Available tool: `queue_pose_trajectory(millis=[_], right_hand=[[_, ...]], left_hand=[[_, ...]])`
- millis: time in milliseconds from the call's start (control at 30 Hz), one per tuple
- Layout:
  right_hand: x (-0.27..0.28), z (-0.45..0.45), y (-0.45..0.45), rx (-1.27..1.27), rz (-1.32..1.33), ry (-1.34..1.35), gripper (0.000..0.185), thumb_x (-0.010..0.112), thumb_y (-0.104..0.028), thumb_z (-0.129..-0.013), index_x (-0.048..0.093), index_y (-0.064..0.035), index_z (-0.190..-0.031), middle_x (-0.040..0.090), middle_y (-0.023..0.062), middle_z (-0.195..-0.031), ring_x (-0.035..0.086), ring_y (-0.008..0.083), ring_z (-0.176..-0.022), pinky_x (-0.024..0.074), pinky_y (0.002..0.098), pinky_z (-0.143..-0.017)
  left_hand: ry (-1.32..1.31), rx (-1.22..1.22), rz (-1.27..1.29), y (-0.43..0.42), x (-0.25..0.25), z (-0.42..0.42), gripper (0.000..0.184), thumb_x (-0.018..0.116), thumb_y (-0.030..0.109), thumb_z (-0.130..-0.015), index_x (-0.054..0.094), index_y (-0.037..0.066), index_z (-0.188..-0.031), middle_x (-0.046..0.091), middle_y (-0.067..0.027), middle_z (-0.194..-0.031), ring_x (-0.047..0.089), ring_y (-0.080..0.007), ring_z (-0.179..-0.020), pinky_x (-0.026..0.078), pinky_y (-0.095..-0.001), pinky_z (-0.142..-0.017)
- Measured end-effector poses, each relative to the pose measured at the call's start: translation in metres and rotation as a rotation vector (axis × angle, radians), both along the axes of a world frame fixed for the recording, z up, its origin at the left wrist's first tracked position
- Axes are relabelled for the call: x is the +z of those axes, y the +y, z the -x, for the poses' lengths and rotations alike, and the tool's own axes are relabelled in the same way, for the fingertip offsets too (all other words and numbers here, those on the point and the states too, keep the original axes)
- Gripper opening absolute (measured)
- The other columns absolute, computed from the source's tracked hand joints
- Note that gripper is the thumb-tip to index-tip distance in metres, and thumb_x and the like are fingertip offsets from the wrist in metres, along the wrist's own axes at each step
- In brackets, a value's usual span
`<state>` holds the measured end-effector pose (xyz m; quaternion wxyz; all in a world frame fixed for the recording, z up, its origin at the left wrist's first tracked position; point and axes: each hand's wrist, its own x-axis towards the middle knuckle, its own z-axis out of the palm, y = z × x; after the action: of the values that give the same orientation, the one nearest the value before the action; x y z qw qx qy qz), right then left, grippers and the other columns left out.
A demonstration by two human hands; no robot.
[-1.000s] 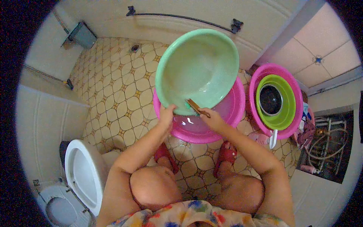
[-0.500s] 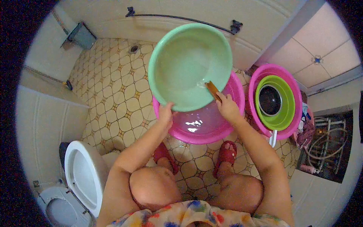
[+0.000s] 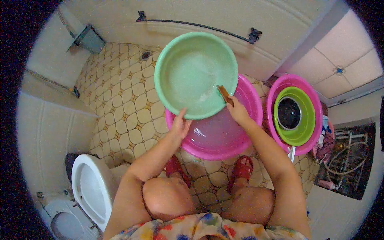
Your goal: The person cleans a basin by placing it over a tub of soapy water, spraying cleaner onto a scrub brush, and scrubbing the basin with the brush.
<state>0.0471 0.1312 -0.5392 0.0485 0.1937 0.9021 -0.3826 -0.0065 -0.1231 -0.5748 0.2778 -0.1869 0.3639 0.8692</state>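
A mint-green basin [image 3: 188, 76] is held tilted over a large pink tub [image 3: 250, 96] on the floor, with its inside facing me. My left hand [image 3: 181, 126] grips its near rim, thumb on the inside and the other fingers partly hidden beneath. In my right hand [image 3: 239, 111] is a brown scrubbing brush [image 3: 224, 94], its far end against the basin's inner wall at the lower right; its bristles are hard to make out. Whitish suds streak the basin's inside. Cloudy water [image 3: 212, 138] lies in the pink tub.
At the right stand nested basins: a pink one [image 3: 316, 134], a green one [image 3: 306, 116] and a dark-bottomed metal bowl [image 3: 289, 113]. Crumpled clothes [image 3: 325, 146] lie beside them. A toilet [image 3: 90, 192] stands at the left. A floor drain [image 3: 146, 55] and wall rail [image 3: 196, 25] are farther back.
The view has shifted slightly. The green basin has moved a little left and away from my face, and the suds on its inside have spread. Both hands keep their hold.
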Motion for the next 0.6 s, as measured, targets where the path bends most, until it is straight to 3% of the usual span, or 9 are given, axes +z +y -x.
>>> queue_pose_trajectory(millis=[200,300,467,600], right_hand=[[-0.012,0.012,-0.001,0.016,0.14,0.026,0.039,0.051,-0.026,-0.085,0.046,-0.0115,-0.12,0.057,0.0215,-0.105,0.055,0.0375,-0.095,0.0442,0.0414,-0.08],[-0.019,0.016,0.0,0.07,0.039,0.044,0.039,0.052,-0.024,-0.084,0.047,-0.0111,-0.12,0.057,0.0209,-0.103,0.056,0.0367,-0.093,0.0445,0.0422,-0.078],[0.017,0.019,-0.003,0.086,-0.287,-0.017,0.04,0.052,-0.021,-0.082,0.047,-0.0107,-0.12,0.059,0.0212,-0.095,0.057,0.035,-0.09,0.0447,0.0445,-0.074],[0.029,0.009,-0.03,0.263,-0.13,-0.126,0.044,0.046,-0.023,-0.084,0.039,-0.0175,-0.128,0.059,0.0254,-0.093,0.058,0.0435,-0.081,0.0479,0.0498,-0.069]], left_hand=[[0.054,-0.079,0.263,0.013,0.008,-0.001,0.057,0.054,0.025,-0.086,0.026,0.013,-0.134,0.037,-0.0095,-0.132,0.046,-0.0265,-0.111,0.045,-0.0383,-0.086],[-0.103,-0.16,0.193,0.011,0.012,0.005,0.056,0.05,0.029,-0.087,0.024,0.011,-0.133,0.037,-0.0098,-0.131,0.046,-0.0284,-0.113,0.044,-0.0435,-0.088],[-0.122,-0.121,0.106,0.017,0.016,-0.001,0.055,0.048,0.027,-0.086,0.024,0.008,-0.131,0.041,-0.0133,-0.127,0.05,-0.0321,-0.108,0.044,-0.048,-0.089],[-0.137,-0.054,0.123,0.023,-0.011,0.0,0.052,0.047,0.021,-0.085,0.025,0.005,-0.13,0.043,-0.0171,-0.123,0.053,-0.0342,-0.102,0.047,-0.0463,-0.086]])
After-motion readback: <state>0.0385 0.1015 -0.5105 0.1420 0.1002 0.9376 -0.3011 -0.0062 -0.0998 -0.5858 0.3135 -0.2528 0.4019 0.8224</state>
